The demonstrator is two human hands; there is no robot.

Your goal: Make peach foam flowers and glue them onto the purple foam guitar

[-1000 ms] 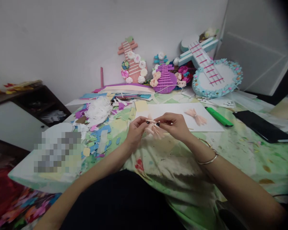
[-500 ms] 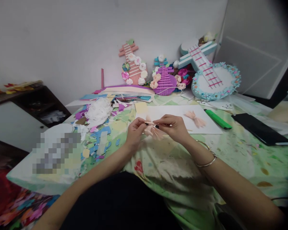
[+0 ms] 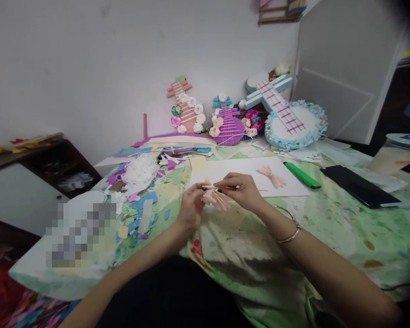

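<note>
My left hand (image 3: 190, 206) and my right hand (image 3: 243, 191) meet over the table's middle, both pinched on a small pale-pink pleated paper piece (image 3: 214, 197) held just above the green cloth (image 3: 259, 246). A thin light stick or strip runs between my fingertips across the top of the piece. A second pink pleated piece (image 3: 272, 176), bow-shaped, lies on a white sheet (image 3: 246, 169) right behind my hands. My right wrist wears thin bangles.
A green marker (image 3: 300, 175) and a black phone (image 3: 359, 186) lie to the right. Coloured paper scraps (image 3: 136, 207) and white shreds (image 3: 139, 165) cover the left. Guitar-shaped paper crafts (image 3: 287, 116) lean on the back wall. A dark side table (image 3: 44, 159) stands at left.
The view has tilted up and shifted, so everything sits lower in the picture. My hands keep their pinch on the pink piece and stay close together.
</note>
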